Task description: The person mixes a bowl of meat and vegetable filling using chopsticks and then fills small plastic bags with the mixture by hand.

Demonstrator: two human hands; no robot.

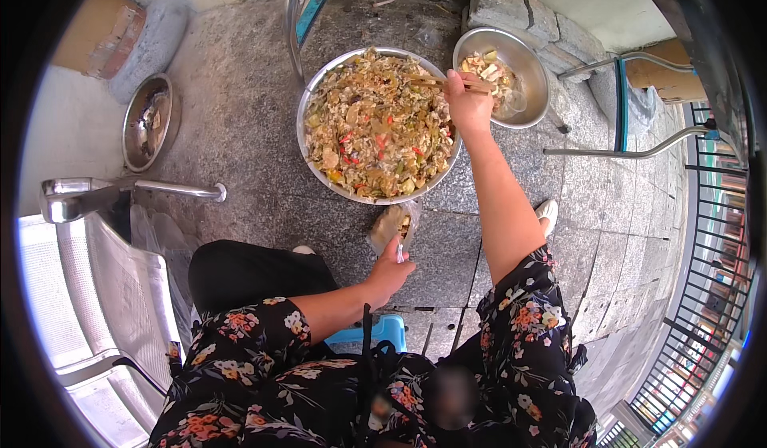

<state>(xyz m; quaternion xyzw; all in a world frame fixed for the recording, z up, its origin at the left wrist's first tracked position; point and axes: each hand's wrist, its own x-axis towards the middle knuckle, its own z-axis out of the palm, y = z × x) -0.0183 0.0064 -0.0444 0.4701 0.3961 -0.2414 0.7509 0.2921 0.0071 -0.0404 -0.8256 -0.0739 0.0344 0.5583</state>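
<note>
A large round metal basin [304,159] on the ground is heaped with mixed chopped food [377,130], some pieces red, green or yellow. My right hand [468,106] grips wooden chopsticks [428,81], whose tips reach over the heap's upper right part. Behind that hand, a smaller metal bowl [532,97] holds more chopped food and something clear, partly hidden. Just below the large basin, my left hand [388,271] holds a clear plastic bag [392,226] with brownish food inside, gripping it at its gathered top.
An empty oval metal bowl [148,123] leans by the left wall. Metal chair legs [293,22] stand behind the basin, and another metal frame [620,106] is at right. Grey blocks [500,4] lie along the back wall. A blue plastic stool [389,331] and a metal bench [120,268] are near me.
</note>
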